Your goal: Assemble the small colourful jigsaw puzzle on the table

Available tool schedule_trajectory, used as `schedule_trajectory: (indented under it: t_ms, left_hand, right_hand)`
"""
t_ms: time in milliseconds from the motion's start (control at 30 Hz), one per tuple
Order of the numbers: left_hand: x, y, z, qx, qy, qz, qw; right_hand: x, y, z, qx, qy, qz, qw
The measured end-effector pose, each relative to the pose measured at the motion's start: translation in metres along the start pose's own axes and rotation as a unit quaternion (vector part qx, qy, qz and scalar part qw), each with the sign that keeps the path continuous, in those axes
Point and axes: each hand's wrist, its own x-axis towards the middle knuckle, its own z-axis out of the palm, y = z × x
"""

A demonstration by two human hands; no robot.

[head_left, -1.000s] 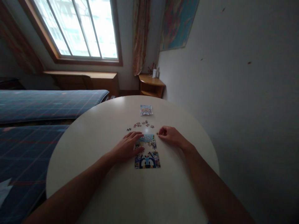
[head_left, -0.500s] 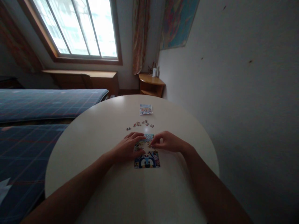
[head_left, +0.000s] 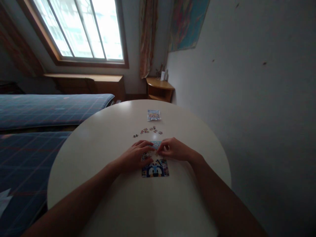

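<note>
A partly assembled jigsaw puzzle [head_left: 155, 171] lies in front of me, with a blue cartoon dog face along its near edge and a gap in its middle. Spread over its left side, my left hand [head_left: 138, 154] is open, fingers resting on the upper part and thumb near the gap. My right hand [head_left: 174, 148] is at the puzzle's upper right, thumb and forefinger pinched on a small jigsaw piece [head_left: 156, 153] at the gap; the fingers partly hide it. Beyond the hands, several loose jigsaw pieces [head_left: 145, 130] lie in a loose row.
A small printed packet [head_left: 153, 115] lies toward the far side of the round white table [head_left: 98, 131]. On the left stands a bed with a plaid mattress [head_left: 49, 108]. The wall [head_left: 247, 98] runs close along the right, and a corner shelf [head_left: 160, 84] stands behind the table.
My right hand has shifted slightly left, its pinched fingertips moving farther over the puzzle's gap. The left hand stays nearly in place.
</note>
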Motion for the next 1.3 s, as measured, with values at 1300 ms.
schedule_trajectory:
  t_ms: [1300]
  left_hand:
    - [0.001, 0.017, -0.012, 0.026, -0.046, 0.098, 0.994]
  right_hand:
    - [-0.007, 0.007, -0.010, 0.024, -0.028, 0.043, 0.998]
